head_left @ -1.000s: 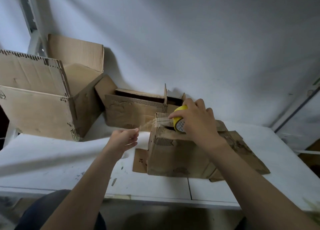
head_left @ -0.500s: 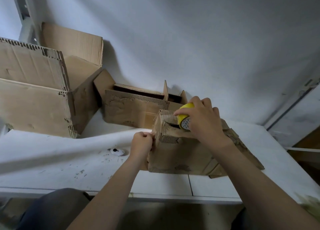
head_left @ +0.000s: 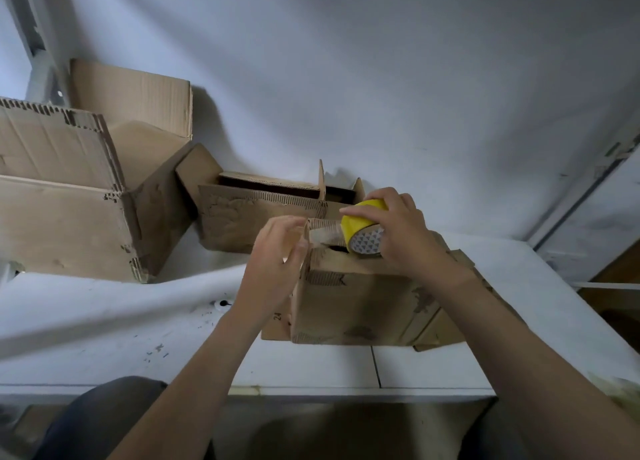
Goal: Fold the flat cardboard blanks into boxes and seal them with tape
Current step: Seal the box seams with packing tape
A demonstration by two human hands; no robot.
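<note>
Only legible marking: the number "24", printed sideways on the cardboard flap (head_left: 275, 324) lying flat on the table (head_left: 104, 321) at the lower left corner of the box (head_left: 356, 307). No other readable text.

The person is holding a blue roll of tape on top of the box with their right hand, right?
Not quite. The roll of tape is yellow, not blue, as the head view shows. The rest is right: the right hand holds it on top of the box.
</note>
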